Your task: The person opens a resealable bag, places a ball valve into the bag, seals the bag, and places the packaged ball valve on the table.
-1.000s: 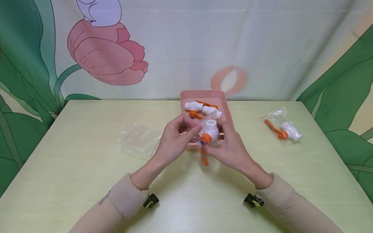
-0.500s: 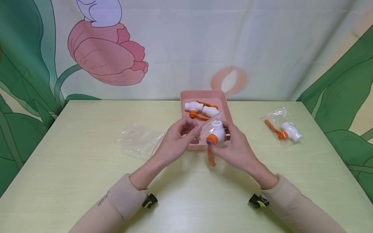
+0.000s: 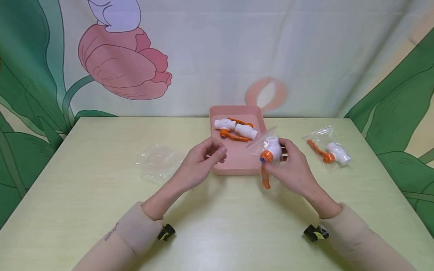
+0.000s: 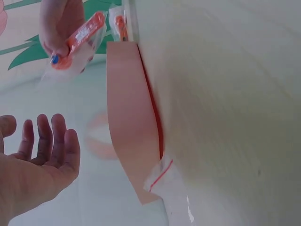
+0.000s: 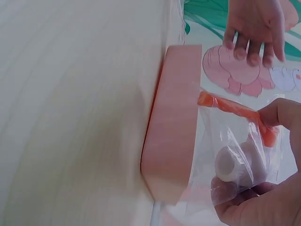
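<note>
My right hand point(image 3: 294, 165) grips a white ball valve point(image 3: 272, 148) with an orange lever handle, inside a clear zip bag point(image 5: 211, 141). The handle hangs downward past the thumb in the head view. Left of it, my left hand point(image 3: 205, 162) is held up above the table with loosely bent fingers and nothing in them. Behind both hands is a pink tray point(image 3: 237, 162). Two unbagged ball valves, a left one point(image 3: 225, 124) and a right one point(image 3: 245, 131), lie side by side at its far end.
A flattened clear bag point(image 3: 159, 163) lies on the table point(image 3: 84, 195), left of the tray and partly behind the left forearm. Another bagged ball valve point(image 3: 335, 152) rests at the right. A printed curtain point(image 3: 203, 56) hangs at the table's far edge.
My right hand has moved right with the bagged valve, away from the left hand. The left hand has let go of the bag and shifted slightly left.
</note>
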### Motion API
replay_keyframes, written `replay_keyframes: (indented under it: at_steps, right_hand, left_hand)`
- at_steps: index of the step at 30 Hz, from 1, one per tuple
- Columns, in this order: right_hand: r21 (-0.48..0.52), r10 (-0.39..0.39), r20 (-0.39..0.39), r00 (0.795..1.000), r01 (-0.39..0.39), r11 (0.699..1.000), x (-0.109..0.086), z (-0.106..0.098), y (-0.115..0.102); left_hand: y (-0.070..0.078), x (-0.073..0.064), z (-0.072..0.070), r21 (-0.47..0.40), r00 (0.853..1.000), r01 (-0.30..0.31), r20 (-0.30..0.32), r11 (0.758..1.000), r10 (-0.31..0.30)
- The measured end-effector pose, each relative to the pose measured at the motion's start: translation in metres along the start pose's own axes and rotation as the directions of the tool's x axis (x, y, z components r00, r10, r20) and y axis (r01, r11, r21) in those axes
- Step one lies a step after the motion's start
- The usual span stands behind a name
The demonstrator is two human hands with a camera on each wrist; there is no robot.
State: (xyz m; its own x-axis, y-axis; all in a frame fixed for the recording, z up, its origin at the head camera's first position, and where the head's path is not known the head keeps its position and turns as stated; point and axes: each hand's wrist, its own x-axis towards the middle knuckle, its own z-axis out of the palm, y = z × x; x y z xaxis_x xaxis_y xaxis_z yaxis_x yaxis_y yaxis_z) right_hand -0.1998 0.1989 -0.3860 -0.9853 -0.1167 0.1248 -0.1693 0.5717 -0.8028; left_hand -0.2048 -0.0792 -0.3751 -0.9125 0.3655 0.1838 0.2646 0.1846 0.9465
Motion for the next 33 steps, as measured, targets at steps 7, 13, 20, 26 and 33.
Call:
replay_keyframes:
  at_steps: [7,13,20,26,33]
  right_hand:
    - [-0.051,0.035,-0.037,0.999,-0.037,0.998,-0.002,-0.018,0.016]
    - [-0.082,0.055,-0.041,0.998,-0.059,0.995,-0.004,-0.032,0.023]
    - [-0.141,0.071,-0.01,0.997,-0.072,0.987,-0.002,-0.045,0.036]
    - [-0.189,0.092,0.009,0.996,-0.089,0.978,0.0,-0.054,0.049]
    - [-0.285,0.138,0.031,0.99,-0.123,0.951,0.008,-0.059,0.06]
  left_hand:
    - [-0.004,-0.001,-0.015,0.1,1.0,0.029,0.008,0.995,-0.03]
    - [-0.009,-0.003,-0.023,0.178,0.997,0.051,0.046,0.983,-0.06]
    - [-0.015,-0.005,-0.031,0.27,0.992,0.043,0.103,0.962,-0.073]
    - [-0.02,-0.007,-0.036,0.327,0.988,-0.001,0.149,0.945,-0.05]
    - [-0.021,-0.011,-0.041,0.357,0.98,0.004,0.186,0.934,-0.075]
